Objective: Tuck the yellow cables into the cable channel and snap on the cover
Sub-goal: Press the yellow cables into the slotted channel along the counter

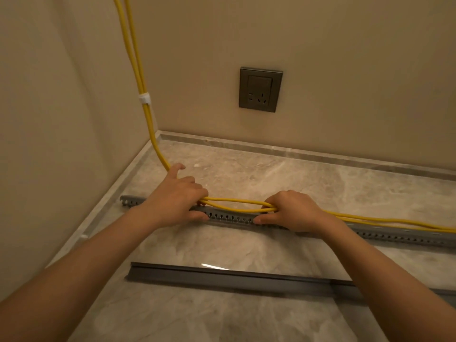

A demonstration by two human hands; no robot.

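Two yellow cables (pixel 237 203) come down the wall corner, bend onto the marble counter and run rightward over a grey slotted cable channel (pixel 229 216). My left hand (pixel 176 196) grips the cables above the channel's left part, its index finger stretched toward the bend. My right hand (pixel 291 209) grips the same cables further right, thumb against the channel's front wall. Between my hands the cables arch slightly above the channel. The grey cover (pixel 222 277) lies loose on the counter nearer to me, parallel to the channel.
A white tie (pixel 144 98) bundles the cables on the wall. A grey wall socket (pixel 260 89) sits above the counter. The marble counter (pixel 271 174) meets walls at the left and back, with a raised rim.
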